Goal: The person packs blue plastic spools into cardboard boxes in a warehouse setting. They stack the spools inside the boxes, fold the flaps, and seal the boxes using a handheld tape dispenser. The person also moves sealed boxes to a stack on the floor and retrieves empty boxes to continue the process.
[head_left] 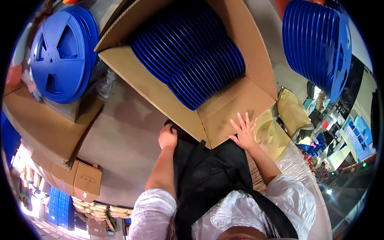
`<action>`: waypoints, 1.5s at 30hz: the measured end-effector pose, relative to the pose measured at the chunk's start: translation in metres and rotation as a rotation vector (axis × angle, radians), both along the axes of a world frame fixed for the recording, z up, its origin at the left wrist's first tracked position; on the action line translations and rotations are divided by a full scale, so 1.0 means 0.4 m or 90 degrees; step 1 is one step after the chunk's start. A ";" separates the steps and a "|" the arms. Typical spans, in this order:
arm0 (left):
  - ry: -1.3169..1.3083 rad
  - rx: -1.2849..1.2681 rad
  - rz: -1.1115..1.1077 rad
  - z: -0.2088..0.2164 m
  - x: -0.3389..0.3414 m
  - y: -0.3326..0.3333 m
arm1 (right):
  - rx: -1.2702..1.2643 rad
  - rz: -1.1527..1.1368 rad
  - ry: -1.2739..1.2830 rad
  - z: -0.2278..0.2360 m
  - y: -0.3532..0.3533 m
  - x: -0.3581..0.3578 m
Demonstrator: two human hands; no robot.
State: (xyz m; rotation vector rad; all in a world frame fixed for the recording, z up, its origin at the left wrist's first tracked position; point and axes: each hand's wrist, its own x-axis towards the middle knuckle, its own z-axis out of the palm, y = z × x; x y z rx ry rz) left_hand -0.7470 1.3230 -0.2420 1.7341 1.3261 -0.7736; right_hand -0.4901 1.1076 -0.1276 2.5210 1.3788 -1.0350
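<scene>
A large open cardboard box (262, 52) stands in front of me, packed with rows of blue plastic reels (188, 52) set on edge. My right hand (245, 132) lies on the box's near inner flap, fingers spread, holding nothing. Left of the near corner, my left hand (168, 137) is closed with its fingers curled into dark cloth that looks like the edge of my black apron (212, 168). Part of what those fingers grip is hidden.
Blue reels (60, 56) stand at the far left beside another open carton (52, 120). A further row of blue reels (312, 44) is at the far right. A brown paper sack (294, 112) lies near the box, and closed cartons (86, 180) are at the lower left.
</scene>
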 end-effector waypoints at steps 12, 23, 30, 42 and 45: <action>-0.437 0.666 -0.315 0.188 0.513 0.714 | 0.128 -0.229 -0.053 -0.484 0.374 -0.023; -0.074 0.349 -0.492 0.140 0.528 0.656 | -0.023 -0.099 0.091 -0.452 0.277 -0.016; 0.115 0.188 -0.644 -0.115 0.565 0.556 | -0.114 -0.035 0.137 -0.421 0.316 0.011; -0.428 0.526 -0.371 0.206 0.516 0.697 | -0.042 -0.087 0.110 -0.450 0.266 0.017; -0.537 0.501 -0.153 0.091 0.436 0.751 | 0.008 -0.098 0.128 -0.443 0.271 0.020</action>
